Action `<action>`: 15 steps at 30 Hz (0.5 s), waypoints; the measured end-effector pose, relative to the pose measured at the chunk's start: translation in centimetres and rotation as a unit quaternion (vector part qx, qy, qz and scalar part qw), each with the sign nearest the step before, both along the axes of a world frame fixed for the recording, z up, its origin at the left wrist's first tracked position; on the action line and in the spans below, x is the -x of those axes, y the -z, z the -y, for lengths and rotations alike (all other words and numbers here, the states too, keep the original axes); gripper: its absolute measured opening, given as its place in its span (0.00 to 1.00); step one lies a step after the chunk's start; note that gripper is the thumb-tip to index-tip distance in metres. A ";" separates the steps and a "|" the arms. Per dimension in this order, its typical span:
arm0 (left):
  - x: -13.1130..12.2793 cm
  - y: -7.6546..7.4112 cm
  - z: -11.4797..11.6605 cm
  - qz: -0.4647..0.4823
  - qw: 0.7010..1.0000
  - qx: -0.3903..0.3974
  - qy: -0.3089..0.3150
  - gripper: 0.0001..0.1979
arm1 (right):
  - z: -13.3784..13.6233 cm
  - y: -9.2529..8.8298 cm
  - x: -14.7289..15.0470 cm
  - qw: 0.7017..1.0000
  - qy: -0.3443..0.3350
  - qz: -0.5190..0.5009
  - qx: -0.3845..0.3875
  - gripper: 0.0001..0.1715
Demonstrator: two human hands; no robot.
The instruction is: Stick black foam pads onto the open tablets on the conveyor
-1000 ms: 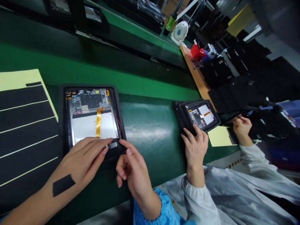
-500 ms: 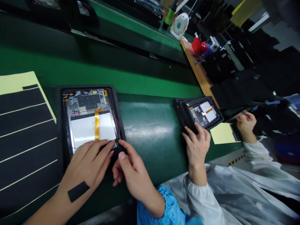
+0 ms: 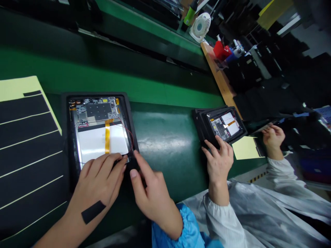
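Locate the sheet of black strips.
The sheet of black strips lies far left in the head view, beside the open tablet.

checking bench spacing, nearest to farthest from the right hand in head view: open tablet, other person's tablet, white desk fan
Right hand:
1. open tablet, left, hand at its edge
2. other person's tablet, right
3. white desk fan, top right

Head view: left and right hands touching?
Apart. The head view shows the left hand and the right hand with a narrow gap between their fingertips, with the dark tablet frame showing through it.
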State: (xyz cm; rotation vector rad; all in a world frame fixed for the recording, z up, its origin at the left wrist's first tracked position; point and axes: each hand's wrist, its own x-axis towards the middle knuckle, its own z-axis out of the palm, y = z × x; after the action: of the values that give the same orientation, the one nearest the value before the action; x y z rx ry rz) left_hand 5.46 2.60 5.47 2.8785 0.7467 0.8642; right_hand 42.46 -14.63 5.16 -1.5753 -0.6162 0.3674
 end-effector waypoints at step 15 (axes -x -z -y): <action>2.1 1.0 -1.0 -0.005 0.998 0.066 0.019 0.15 | -0.1 0.0 0.1 0.999 0.016 -0.010 -0.032 0.09</action>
State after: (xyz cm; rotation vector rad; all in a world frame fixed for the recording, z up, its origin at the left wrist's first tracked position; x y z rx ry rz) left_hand 3.32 3.64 4.44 2.7730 0.7199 0.7661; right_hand 42.37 -14.55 5.19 -1.5178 -0.5813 0.3367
